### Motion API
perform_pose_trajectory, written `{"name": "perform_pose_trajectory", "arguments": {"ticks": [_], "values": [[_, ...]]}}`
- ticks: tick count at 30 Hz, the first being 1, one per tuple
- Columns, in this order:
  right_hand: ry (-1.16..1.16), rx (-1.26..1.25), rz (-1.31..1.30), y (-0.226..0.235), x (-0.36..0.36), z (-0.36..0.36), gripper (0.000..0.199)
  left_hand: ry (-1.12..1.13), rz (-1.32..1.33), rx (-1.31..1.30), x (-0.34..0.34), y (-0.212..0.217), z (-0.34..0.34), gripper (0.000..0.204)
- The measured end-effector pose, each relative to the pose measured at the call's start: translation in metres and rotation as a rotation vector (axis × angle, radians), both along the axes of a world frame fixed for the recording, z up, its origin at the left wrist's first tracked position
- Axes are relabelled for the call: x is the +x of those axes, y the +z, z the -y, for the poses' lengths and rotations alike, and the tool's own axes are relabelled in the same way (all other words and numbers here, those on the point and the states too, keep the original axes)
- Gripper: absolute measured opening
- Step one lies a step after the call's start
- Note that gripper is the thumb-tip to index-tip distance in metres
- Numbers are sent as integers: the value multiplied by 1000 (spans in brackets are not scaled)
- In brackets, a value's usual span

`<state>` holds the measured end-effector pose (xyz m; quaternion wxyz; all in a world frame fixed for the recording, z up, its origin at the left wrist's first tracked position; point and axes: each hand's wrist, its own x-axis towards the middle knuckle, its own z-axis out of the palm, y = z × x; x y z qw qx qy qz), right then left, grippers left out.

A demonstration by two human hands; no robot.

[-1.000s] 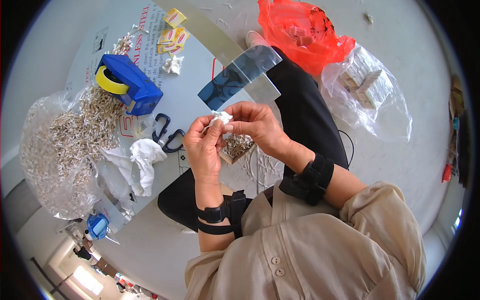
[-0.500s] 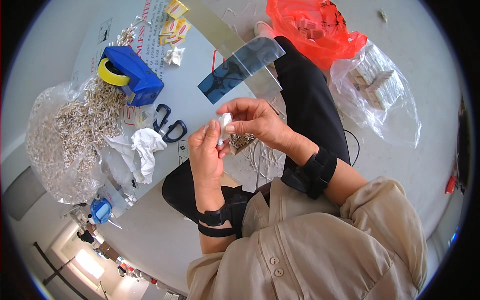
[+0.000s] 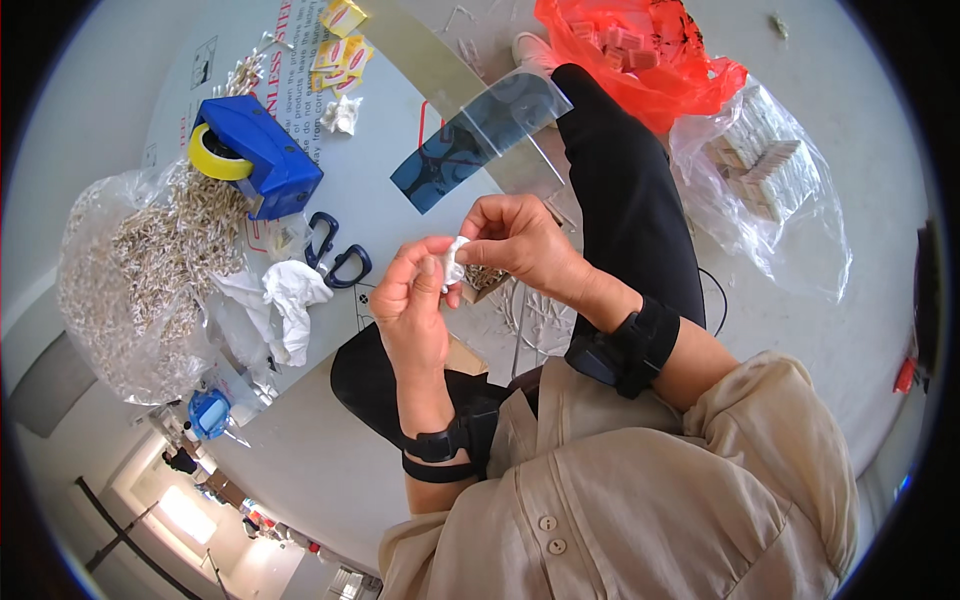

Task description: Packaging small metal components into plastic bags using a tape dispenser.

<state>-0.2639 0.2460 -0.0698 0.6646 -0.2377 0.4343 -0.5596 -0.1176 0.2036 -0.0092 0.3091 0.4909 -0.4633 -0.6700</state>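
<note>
Single head-worn fisheye view, looking steeply down, close over lap and table (image 3: 150,80), edges bent

Pale grey floor (image 3: 880,330) beside a white table (image 3: 290,470).

Bright, even daylight, soft shadows, sharp centre, strong fisheye bending and dark rim.

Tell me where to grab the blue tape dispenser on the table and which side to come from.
Grip the blue tape dispenser across its boxy blue body, probably from above, fingers on the two long flat sides. The yellow tape roll sits at one end, and a bag of small metal pieces crowds the side below, so the top looks freest.
</note>
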Motion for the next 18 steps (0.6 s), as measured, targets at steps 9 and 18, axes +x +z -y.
{"name": "perform_pose_trajectory", "arguments": {"ticks": [9,18], "values": [[-44,103,348,1,-5,-1,12,129,138,35,-11,2,4,9],[-62,115,748,-4,-2,-2,11,142,63,88,-14,-2,7,5]]}}
